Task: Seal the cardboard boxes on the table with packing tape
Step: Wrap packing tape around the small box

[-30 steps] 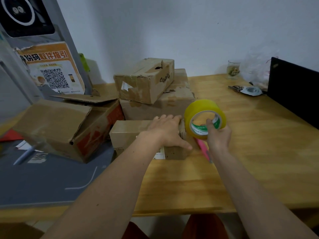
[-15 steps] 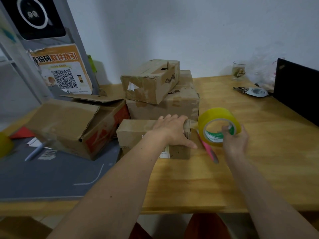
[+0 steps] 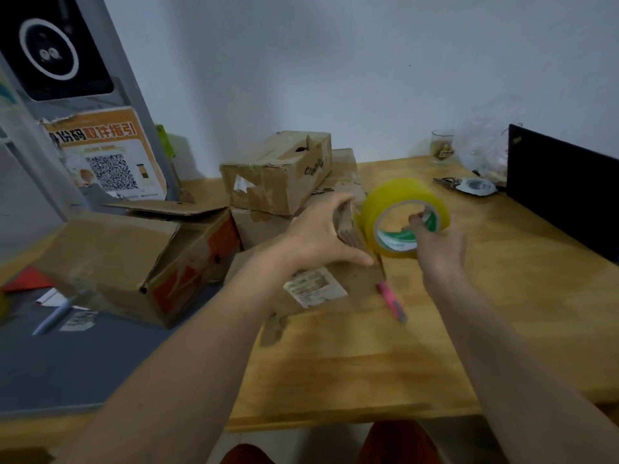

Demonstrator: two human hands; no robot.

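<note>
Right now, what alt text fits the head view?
A person's left hand grips a small cardboard box on a wooden table while the right hand holds a yellow tape roll at its right end. More worn boxes sit behind; a pink pen lies alongside.

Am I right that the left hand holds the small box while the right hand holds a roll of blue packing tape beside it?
Not quite: the tape roll is yellow, as the head view shows. The left hand does hold the small box, and the right hand holds the roll.

Small cardboard box (image 3: 321, 286) tilted, labelled, on wooden table; yellow tape roll (image 3: 403, 217) upright, touching its right end.
</note>
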